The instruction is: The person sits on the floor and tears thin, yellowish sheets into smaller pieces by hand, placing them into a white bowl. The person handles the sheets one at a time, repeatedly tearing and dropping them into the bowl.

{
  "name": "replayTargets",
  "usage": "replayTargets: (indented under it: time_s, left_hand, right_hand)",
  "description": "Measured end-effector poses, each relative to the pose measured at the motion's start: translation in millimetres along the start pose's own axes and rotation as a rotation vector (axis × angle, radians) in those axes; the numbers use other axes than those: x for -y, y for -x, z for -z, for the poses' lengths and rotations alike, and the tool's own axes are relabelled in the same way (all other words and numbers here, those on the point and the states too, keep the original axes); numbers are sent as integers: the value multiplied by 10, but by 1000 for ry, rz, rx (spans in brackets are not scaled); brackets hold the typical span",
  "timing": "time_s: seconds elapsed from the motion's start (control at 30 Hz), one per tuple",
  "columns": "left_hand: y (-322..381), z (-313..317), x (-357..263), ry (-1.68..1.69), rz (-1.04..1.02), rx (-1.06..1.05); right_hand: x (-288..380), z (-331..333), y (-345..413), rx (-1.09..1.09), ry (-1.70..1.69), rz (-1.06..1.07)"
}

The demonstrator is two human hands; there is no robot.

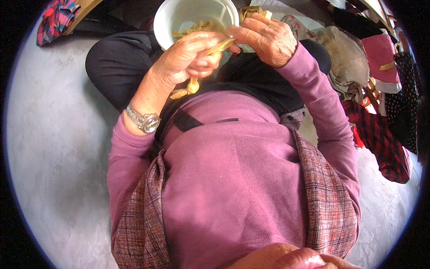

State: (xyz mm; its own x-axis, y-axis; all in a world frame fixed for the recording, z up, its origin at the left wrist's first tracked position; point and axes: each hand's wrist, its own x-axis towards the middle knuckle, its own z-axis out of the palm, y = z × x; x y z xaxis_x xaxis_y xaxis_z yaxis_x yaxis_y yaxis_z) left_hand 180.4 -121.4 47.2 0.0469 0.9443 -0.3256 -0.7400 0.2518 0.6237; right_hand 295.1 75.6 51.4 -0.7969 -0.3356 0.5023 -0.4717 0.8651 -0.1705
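Observation:
My left hand (193, 55), with a metal wristwatch (150, 123) at its wrist, is closed around a yellowish pliable strip (220, 47). A knotted end of the strip (192, 86) hangs below the fingers. My right hand (265, 38) pinches the strip's other end between thumb and fingertips. A pale yellowish piece (267, 14) shows at the far side of its knuckles; whether the hand holds it I cannot tell. Just beyond both hands is a white plastic bucket (163, 25), with several yellowish pieces (206, 27) lying inside. What the strip is made of is unclear.
My crossed legs (121, 64) in dark trousers flank the bucket. More yellowish strips (249, 11) lie beyond my right hand. A translucent plastic bag (347, 55), pink cloth (381, 57) and red-black cloth (376, 141) are on the right. Plaid cloth (57, 22) hangs at the upper left.

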Motion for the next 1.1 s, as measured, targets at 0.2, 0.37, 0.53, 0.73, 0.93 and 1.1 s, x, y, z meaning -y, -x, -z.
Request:
replayTargets:
  time_s: [0.2, 0.37, 0.53, 0.73, 0.93, 1.1]
  left_hand:
    - [117, -63, -48, -156, -134, 10]
    - [66, -97, -55, -812, -331, -300]
    - [-106, 98, 174, -1401, -859, -524]
    - [-81, 7, 217, -940, -572, -537]
    - [-183, 32, 319, -362, -585, -500]
    - [-261, 125, 357, -197, -670, -531]
  right_hand:
    - [212, -471, 49, -99, -822, -556]
    - [381, -622, -32, -172, -1674, -805]
    - [405, -592, -4, -165, -2101, -907]
    - [422, -752, 113, -214, -2000, -999]
    - [513, -848, 89, -426, -1696, -1079]
    - [598, -831, 23, -559, -1398, -1034]
